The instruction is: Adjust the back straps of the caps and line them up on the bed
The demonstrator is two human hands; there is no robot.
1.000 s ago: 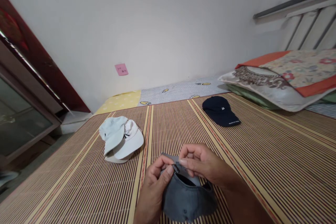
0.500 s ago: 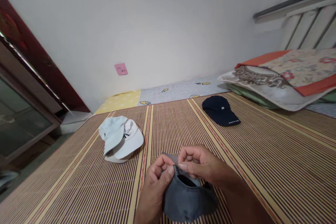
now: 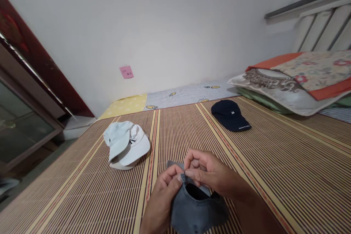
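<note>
A dark grey baseball cap (image 3: 197,212) is at the bottom centre, its back opening towards me and part of its brim showing beyond my fingers. My left hand (image 3: 164,193) pinches the edge of the opening between thumb and fingers. Opposite it, my right hand (image 3: 207,170) is closed in a pinch at the cap's back strap, fingertips almost touching those of the left. What exactly lies between the right fingertips is hidden. To the left lies a small pile of pale caps (image 3: 117,139), a light one overlapping a white one. A navy cap (image 3: 229,115) rests farther off, right of centre.
A striped bamboo mat (image 3: 82,190) covers the bed surface. Pillows (image 3: 268,91) with a floral cover (image 3: 318,69) are stacked at the right near a radiator (image 3: 326,29). A pink note (image 3: 126,72) sticks to the white wall. A glass-fronted cabinet (image 3: 24,124) stands at the left.
Both hands stay on the grey cap. The right fingertips have shifted slightly left and up, and the cap has tilted a little, its opening looking wider. The other caps have not moved.
</note>
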